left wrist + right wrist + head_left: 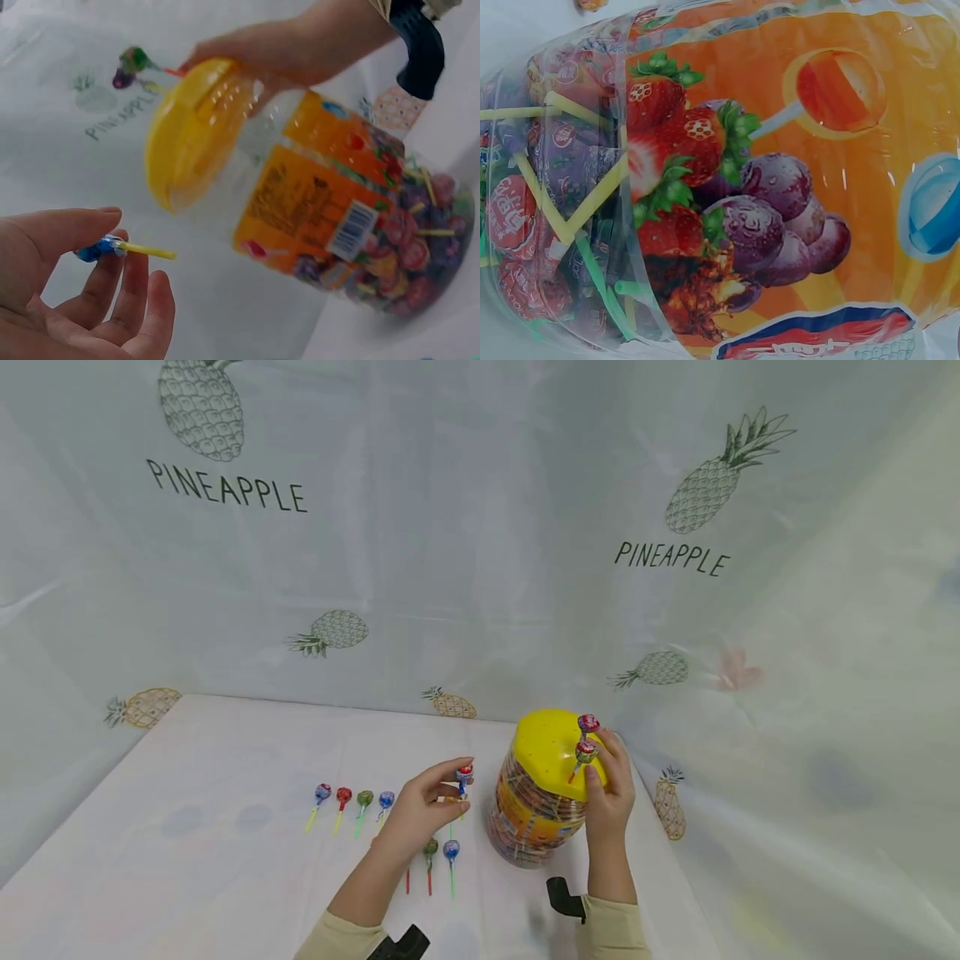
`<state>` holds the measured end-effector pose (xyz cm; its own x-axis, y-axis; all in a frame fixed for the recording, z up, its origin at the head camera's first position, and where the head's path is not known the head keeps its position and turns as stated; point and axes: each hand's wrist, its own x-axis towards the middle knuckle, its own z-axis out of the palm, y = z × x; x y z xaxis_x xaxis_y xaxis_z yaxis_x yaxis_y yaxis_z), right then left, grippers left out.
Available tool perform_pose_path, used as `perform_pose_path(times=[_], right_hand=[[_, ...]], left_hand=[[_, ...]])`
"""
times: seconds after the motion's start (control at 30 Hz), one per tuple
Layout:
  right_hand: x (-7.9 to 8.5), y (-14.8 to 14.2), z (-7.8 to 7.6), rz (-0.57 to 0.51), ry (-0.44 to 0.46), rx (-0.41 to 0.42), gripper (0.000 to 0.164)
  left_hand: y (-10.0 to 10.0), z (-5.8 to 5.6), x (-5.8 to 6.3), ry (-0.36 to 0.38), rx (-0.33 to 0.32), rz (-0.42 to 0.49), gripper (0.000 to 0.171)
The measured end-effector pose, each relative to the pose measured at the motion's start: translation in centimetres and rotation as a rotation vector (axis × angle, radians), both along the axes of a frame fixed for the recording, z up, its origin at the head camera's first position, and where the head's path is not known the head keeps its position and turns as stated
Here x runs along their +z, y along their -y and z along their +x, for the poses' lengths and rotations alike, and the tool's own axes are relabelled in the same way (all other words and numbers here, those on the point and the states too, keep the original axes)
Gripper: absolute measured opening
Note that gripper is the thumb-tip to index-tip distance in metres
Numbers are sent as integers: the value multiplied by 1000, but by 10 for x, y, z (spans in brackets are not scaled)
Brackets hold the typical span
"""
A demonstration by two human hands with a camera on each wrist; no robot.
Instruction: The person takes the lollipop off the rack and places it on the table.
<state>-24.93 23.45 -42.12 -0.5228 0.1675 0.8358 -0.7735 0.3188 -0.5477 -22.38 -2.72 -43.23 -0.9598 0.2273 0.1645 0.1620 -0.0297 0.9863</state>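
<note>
Held between the thumb and fingers of my left hand [423,802] is a lollipop with a blue and red wrapper [464,774]; its yellow stick [154,251] points toward the jar in the left wrist view. My right hand [611,785] grips the clear jar at its yellow lid [547,743], thumb on the near side. Two lollipops [586,752] stick up above the lid beside the right fingers. Whether their sticks enter the lid cannot be told. Wrapped lollipops [562,142] show through the wall of the jar [795,135], which has an orange label. The right wrist view hides the right hand.
Left of the jar, several lollipops lie in a back row, including a red one [343,795] and a green one [364,797]. A nearer row includes a blue one [451,850], partly behind the left arm. A pineapple-print curtain [480,527] hangs behind the white table [225,827].
</note>
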Motion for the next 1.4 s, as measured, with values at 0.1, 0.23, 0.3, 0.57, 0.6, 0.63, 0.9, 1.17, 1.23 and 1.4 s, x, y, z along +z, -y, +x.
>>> perform_pose_path(times=[0.1,0.23,0.3,0.57,0.6,0.63,0.9,1.17,1.23,1.4], right_hand=[[1,0,0,-12,5,-5,30],[0,0,-1,-23,13,0,30],[0,1,-1,-18,17,-9,31],[3,1,2,-15,18,-24,31],[2,1,2,-17,18,-24,31],[2,2,2,-22,17,-18,31],[1,4,0,-29,25,-7,30],[1,4,1,-37,10,-6,30],[0,4,1,-43,17,-3,29],[0,5,1,-52,34,2,29]], left_hand=[[7,-1,-10,29,22,7,53],[16,1,-22,72,85,-26,54],[21,3,-28,101,118,-52,53],[41,7,-69,184,197,-137,56],[45,8,-73,192,206,-138,58],[49,8,-77,200,215,-138,58],[88,9,-91,259,321,-168,59],[121,7,-101,251,374,-311,60],[126,8,-105,253,378,-358,60],[133,8,-118,259,350,-449,58]])
